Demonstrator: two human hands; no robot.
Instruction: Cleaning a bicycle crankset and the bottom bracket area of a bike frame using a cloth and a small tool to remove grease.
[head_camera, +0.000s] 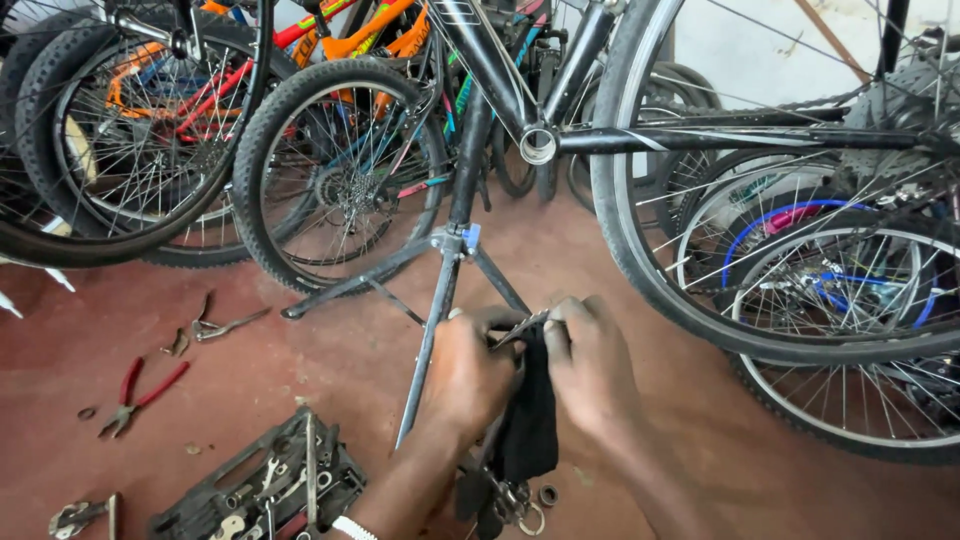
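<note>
My left hand and my right hand are close together at the lower middle of the head view. Between them they pinch a small flat metal part and a black cloth that hangs down from it. Both hands' fingers are closed on the part and cloth. Just behind the hands stands a repair stand with metal tripod legs, holding a black bicycle frame with an open bottom bracket shell.
A rear wheel of the black bicycle hangs at the right. Several other bicycles crowd the back and left. On the red floor lie red-handled pliers, a black tool tray, small metal parts and rings.
</note>
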